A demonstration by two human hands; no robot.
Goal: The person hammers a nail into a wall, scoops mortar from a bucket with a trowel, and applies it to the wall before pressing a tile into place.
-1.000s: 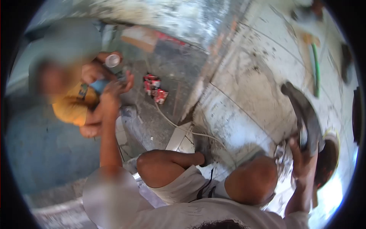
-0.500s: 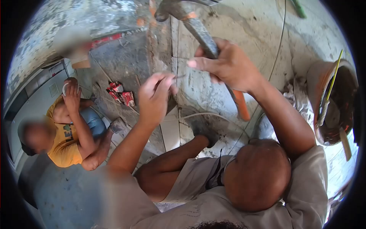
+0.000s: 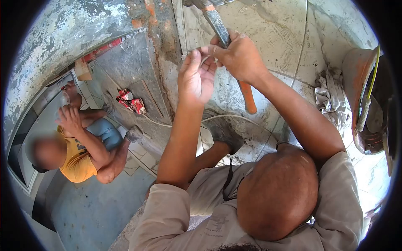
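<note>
A hammer [image 3: 218,29] with an orange-ended handle is in my right hand [image 3: 243,57], its fingers wrapped round the shaft and its metal head near the top edge. My left hand [image 3: 197,79] is raised just left of it, palm partly showing and fingers curled. The fingertips of both hands meet or nearly meet at a small thin piece, too small to name. Below them, a pale cable [image 3: 234,116] curves across the floor.
At the left a co-worker in a yellow shirt [image 3: 79,158] sits with raised hands. Red packets [image 3: 130,101] lie on a grey slab [image 3: 138,62]. At the right are a crumpled cloth [image 3: 331,98] and a worn container [image 3: 356,90]. A bald head [image 3: 278,192] fills the lower middle.
My left hand has moved up and right, towards my right hand. The hammer and my right hand have shifted slightly up and left. The view has also shifted.
</note>
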